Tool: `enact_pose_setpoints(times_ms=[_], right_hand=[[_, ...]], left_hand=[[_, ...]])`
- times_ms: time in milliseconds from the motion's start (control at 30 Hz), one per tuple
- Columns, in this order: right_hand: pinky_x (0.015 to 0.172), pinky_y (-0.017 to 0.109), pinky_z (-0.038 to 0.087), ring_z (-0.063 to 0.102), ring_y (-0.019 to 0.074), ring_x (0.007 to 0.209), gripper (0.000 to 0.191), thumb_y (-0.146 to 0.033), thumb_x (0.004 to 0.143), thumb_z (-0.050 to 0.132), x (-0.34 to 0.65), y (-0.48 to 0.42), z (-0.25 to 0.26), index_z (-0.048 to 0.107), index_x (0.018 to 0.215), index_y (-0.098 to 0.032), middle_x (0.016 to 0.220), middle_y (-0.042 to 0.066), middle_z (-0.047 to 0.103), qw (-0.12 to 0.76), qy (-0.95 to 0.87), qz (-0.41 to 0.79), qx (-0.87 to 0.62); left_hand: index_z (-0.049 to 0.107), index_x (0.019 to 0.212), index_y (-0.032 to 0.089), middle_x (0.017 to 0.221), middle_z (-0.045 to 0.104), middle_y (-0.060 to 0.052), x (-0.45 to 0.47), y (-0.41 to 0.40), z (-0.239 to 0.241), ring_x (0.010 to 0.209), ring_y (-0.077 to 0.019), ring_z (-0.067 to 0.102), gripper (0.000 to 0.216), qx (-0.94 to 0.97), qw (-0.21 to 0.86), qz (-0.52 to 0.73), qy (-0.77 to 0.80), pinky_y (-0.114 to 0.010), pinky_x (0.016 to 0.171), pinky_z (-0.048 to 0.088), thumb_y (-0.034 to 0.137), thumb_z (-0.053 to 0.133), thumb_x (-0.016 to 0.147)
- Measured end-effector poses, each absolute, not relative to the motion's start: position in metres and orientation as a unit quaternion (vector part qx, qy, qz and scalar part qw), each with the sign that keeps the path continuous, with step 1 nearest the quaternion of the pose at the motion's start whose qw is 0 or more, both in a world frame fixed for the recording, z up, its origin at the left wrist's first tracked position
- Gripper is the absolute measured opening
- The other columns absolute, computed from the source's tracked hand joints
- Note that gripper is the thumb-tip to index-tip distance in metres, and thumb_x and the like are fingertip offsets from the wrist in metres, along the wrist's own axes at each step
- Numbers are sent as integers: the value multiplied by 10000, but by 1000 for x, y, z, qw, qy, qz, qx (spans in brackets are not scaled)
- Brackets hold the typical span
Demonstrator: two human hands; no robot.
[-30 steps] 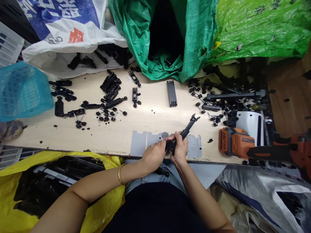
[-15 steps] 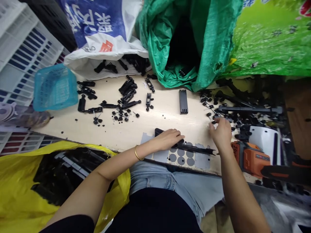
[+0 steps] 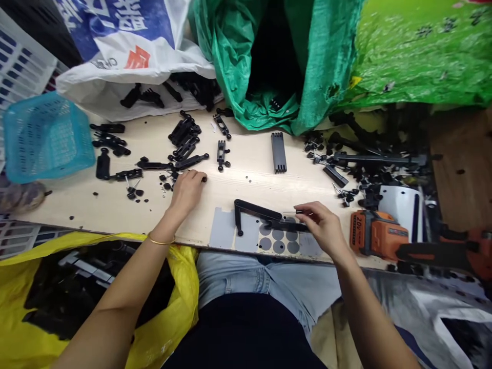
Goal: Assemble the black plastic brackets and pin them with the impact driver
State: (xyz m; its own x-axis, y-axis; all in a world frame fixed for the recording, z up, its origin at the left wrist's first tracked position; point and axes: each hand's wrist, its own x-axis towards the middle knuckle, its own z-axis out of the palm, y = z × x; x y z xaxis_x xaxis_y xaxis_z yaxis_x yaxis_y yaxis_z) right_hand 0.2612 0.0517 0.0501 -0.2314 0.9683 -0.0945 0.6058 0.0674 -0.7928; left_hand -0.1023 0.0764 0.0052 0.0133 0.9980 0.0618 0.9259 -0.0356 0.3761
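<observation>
A long black plastic arm (image 3: pixel 257 211) lies flat near the front edge of the pale wooden table (image 3: pixel 230 187), over a grey sheet with round dots (image 3: pixel 279 240). My right hand (image 3: pixel 322 227) rests on its right end, fingers pinched on a small thin pin-like piece there. My left hand (image 3: pixel 186 190) reaches left to a scatter of small black knobs and screws (image 3: pixel 169 180), with its fingers curled over them; what they hold is hidden.
Several black plastic parts (image 3: pixel 184 136) lie across the table's back. A teal basket (image 3: pixel 44 136) stands at left, an orange cordless tool (image 3: pixel 378 236) at right. Green (image 3: pixel 269 66), white (image 3: pixel 126 56) and yellow (image 3: pixel 46 287) sacks of parts surround the table.
My left hand has left the black arm and moved left to the small knobs. My right hand came back from the right-hand pile to the arm's right end. The camera shifted.
</observation>
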Motion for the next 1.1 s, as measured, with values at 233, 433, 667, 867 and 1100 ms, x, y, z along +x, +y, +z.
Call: enact_pose_setpoints(times_ms=[233,433,667,867,1100], right_hand=[[696,304,494,614,180,782,172,-220,881,498,246,37,46,648,963,-198,884,69,618,186,-775,252,-548],[583,297,421,559,218,837,371,-37,846,331,226,35,64,634,999,-189,957,112,585,56,-873,121,-468],[481,274,348,528,164,599,191,-244,917,439,212,41,47,615,889,-173,833,80,590,45,-833,107,-541],[708,310,482,599,218,873,237,-254,943,422,218,24,14,599,1078,-171,954,106,647,177,-834,84,-517],[949,443,408,563,249,1060,611,-274,913,476,244,6,-11,226,1468,-216,1168,129,605,159,-868,92,-461]], left_hand=[[562,996,178,875,618,-26,-43,53,22,810,-134,619,234,522,398,447,607,-284,760,538,268,615,786],[582,970,161,833,614,-21,-25,51,11,765,-110,620,250,474,452,461,599,-268,748,548,235,647,740],[576,932,164,843,632,-20,-29,47,9,761,-107,631,217,494,434,458,598,-258,736,559,219,654,737],[595,969,182,825,665,-10,-26,35,19,757,-116,652,165,608,305,396,617,-247,712,561,237,616,815],[605,976,164,864,695,-56,-38,32,8,814,-157,667,128,746,112,338,563,-284,733,555,226,524,898]])
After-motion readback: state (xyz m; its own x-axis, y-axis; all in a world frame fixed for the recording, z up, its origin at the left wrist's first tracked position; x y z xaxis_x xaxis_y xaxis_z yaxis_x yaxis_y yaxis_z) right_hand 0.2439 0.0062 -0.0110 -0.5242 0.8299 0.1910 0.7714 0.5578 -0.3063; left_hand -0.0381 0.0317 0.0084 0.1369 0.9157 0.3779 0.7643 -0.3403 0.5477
